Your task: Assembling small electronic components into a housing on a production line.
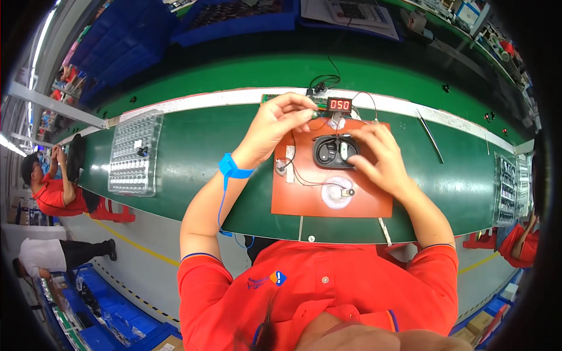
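Note:
An orange test board [310,202] lies on the green bench in front of me. A black oval fixture [329,153] sits on it with a small white part [344,151] in its recess. My right hand [380,158] rests on the fixture's right side, fingertips touching it. My left hand [275,126], with a blue wrist strap [233,168], is raised over the board's far left corner and pinches a small dark green part [315,114]. A small meter with red lit digits [339,105] stands just behind the board. Thin wires run to a white round pad [336,193].
A clear plastic tray [134,153] of small parts lies at the left, another tray [506,187] at the far right. A thin metal rod [430,137] lies right of the board. Blue bins [234,17] line the far side. Other people in red shirts [50,196] work nearby.

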Tool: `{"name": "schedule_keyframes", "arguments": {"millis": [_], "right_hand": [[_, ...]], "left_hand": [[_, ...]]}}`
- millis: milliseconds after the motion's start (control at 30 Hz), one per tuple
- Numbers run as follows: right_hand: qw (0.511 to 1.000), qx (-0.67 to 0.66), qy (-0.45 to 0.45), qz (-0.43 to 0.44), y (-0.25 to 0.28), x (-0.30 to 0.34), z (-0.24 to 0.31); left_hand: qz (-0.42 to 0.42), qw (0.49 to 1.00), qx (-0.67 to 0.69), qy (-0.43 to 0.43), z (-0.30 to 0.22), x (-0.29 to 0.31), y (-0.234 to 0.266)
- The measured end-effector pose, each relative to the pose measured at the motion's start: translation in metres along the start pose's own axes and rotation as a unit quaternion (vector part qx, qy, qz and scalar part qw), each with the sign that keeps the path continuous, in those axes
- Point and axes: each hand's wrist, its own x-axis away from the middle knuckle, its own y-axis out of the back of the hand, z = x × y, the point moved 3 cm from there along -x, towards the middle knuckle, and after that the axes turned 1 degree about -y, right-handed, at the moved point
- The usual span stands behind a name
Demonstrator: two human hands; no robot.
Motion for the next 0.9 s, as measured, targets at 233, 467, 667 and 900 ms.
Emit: {"name": "schedule_keyframes", "arguments": {"millis": [233, 467, 667, 900], "right_hand": [[0.985, 0.167, 0.048, 0.013, -0.016, 0.007, 0.004], [0.986, 0.156, 0.057, -0.006, -0.022, 0.007, -0.001], [0.995, 0.1, -0.009, 0.004, -0.022, 0.0, -0.001], [0.992, -0.112, -0.024, 0.045, -0.004, 0.032, 0.01]], "left_hand": [[0.081, 0.994, -0.069, 0.005, 0.022, -0.018, -0.019], [0.084, 0.994, -0.063, -0.024, 0.018, -0.018, -0.015], [0.079, 0.995, -0.057, -0.036, 0.017, -0.016, -0.016], [0.098, 0.984, -0.132, -0.065, 0.02, -0.012, -0.016]]}}
